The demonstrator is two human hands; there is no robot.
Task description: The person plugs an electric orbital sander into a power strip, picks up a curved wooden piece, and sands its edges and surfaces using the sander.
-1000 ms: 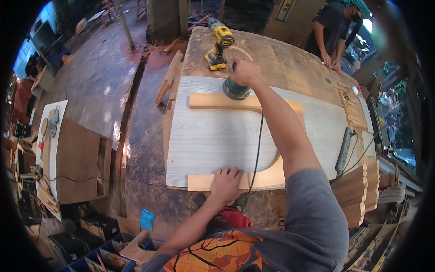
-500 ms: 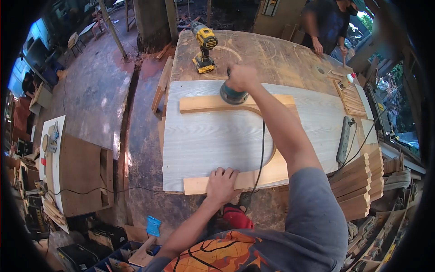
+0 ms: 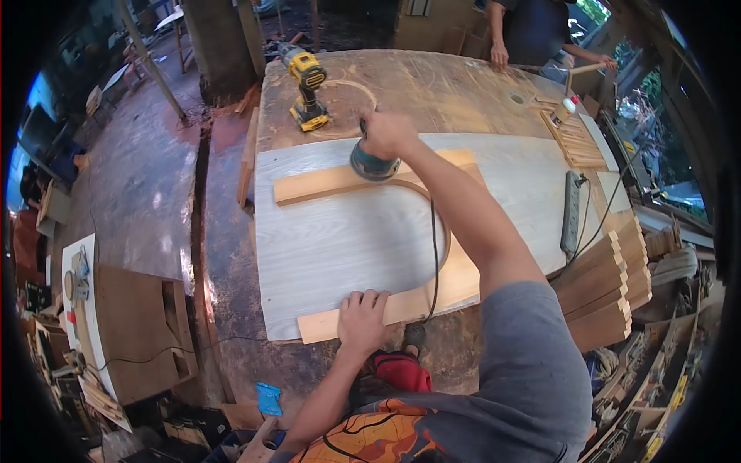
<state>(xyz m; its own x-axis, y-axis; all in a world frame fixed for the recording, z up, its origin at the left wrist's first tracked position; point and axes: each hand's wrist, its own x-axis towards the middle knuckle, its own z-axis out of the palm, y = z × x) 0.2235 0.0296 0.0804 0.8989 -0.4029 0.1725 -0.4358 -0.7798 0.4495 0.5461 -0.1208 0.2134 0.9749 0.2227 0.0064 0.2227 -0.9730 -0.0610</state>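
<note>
A U-shaped wooden piece (image 3: 455, 272) lies flat on a pale wood-grain board (image 3: 332, 255), its two arms pointing left. My right hand (image 3: 390, 135) is closed around the top of a teal sander (image 3: 373, 163), which rests on the far arm of the piece. From the sander a black cord (image 3: 436, 266) runs toward me, crossing the near arm. On that near arm, by its left end, my left hand (image 3: 363, 320) presses down with its fingers over the inner edge. Its thumb is hard to make out.
A yellow cordless drill (image 3: 310, 85) stands on the worktable (image 3: 440, 96) beyond the board. At right are a power strip (image 3: 571, 212), a glue bottle (image 3: 566, 110), a slatted wooden panel (image 3: 575, 143) and stacked wood strips (image 3: 602, 285). A co-worker (image 3: 532, 35) stands at the far side.
The view has shifted, so the table sits further left. My right hand and the sander stay on the far arm. The co-worker's hand has moved outward with a wooden stick.
</note>
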